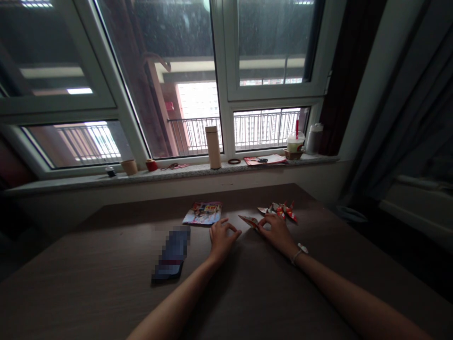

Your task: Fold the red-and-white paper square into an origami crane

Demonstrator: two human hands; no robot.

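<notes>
Head view, edges: the table (106, 264) ends at a far edge near the wall under the sill (194, 172); its right edge slants outside the right forearm.
Room: tabletop stretches between both forearms and left of the phone (173, 255).
Right hand (278, 232): thumb and fingers pinched on a folded paper (249, 220), above the table, tip pointing left.
Left hand (222, 240): half open, loosely curled, nothing seen in it, near the paper, apart from it.
In the way: paper pile (290, 213) just beyond the right hand; printed packet (203, 213) just beyond the left.
Count: one phone, one packet, one tan flask (213, 148); the pile overlaps too much to count.
</notes>
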